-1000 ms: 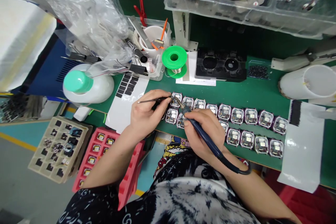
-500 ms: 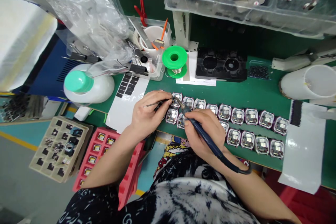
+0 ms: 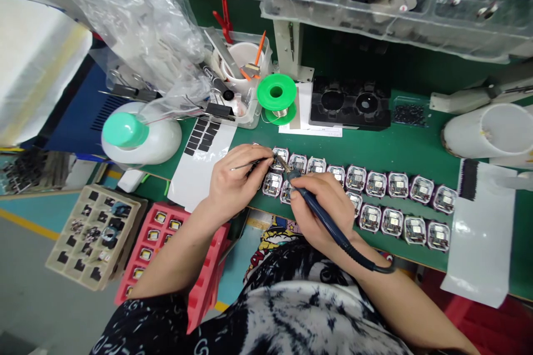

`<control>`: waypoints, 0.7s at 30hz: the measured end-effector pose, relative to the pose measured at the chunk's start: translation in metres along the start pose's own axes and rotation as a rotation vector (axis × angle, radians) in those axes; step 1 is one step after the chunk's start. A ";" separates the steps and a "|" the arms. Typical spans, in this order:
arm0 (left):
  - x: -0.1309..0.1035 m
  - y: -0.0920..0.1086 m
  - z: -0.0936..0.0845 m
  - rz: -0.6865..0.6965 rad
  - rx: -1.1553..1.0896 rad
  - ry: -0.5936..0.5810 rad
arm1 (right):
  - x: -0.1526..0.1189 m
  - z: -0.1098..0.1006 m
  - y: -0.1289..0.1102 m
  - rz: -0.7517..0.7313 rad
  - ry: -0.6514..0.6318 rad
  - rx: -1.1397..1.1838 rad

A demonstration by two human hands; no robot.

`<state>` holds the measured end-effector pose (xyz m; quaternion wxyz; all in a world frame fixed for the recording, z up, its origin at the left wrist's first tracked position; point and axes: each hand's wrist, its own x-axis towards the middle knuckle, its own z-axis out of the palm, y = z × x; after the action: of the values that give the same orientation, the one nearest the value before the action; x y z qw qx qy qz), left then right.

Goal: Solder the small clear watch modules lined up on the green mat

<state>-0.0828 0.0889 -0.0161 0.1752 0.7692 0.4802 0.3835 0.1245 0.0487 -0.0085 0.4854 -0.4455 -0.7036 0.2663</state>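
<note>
Two rows of small square device housings with circuit boards inside, such as this one [image 3: 398, 184], lie along the green bench. My left hand [image 3: 237, 175] is closed on slim tweezers [image 3: 245, 165], their tips at a housing [image 3: 280, 158] near the left end of the back row. In my right hand [image 3: 322, 205] is a dark blue soldering iron [image 3: 322, 215], held like a pen. Its tip slants up and left to the same housing, close by the tweezer tips. Exactly what the tips touch is too small to make out. My hands partly cover several housings.
Behind the rows stand a green solder spool [image 3: 276, 92] and a black block with two round recesses [image 3: 350, 102]. A white bottle with a green cap [image 3: 141, 133] is at left, a white cup [image 3: 489, 130] at right. Trays [image 3: 96, 238] of parts sit below the bench's left side.
Almost nothing differs. The soldering iron and my right hand have shifted very slightly left; the tweezers stay at the same housing.
</note>
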 end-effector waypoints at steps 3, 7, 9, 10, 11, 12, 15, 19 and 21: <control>0.001 0.001 0.000 -0.001 0.002 -0.004 | 0.000 0.000 0.000 0.006 -0.011 -0.006; 0.001 0.002 -0.001 -0.009 0.007 -0.005 | 0.001 -0.001 -0.001 0.020 -0.022 -0.009; 0.002 0.003 -0.002 -0.019 0.008 -0.007 | 0.001 0.000 -0.001 0.020 -0.024 -0.010; 0.002 0.003 -0.002 -0.026 0.006 -0.008 | 0.000 0.000 -0.001 0.018 -0.025 -0.012; 0.002 0.004 -0.002 -0.032 0.003 -0.010 | 0.000 0.000 -0.001 0.017 -0.024 -0.014; 0.002 0.004 -0.002 -0.037 -0.002 -0.012 | 0.000 0.000 -0.001 0.016 -0.021 -0.013; 0.003 0.006 -0.003 -0.040 -0.028 -0.001 | -0.001 0.000 -0.001 0.006 0.003 -0.008; 0.000 0.009 -0.011 -0.063 -0.056 0.075 | -0.003 -0.004 -0.002 -0.005 0.058 -0.031; -0.003 0.009 -0.018 -0.105 -0.036 0.121 | -0.003 -0.006 -0.004 -0.002 0.075 -0.039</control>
<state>-0.0919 0.0801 0.0003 0.1796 0.7152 0.5225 0.4281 0.1288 0.0436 -0.0050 0.5030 -0.4638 -0.6903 0.2352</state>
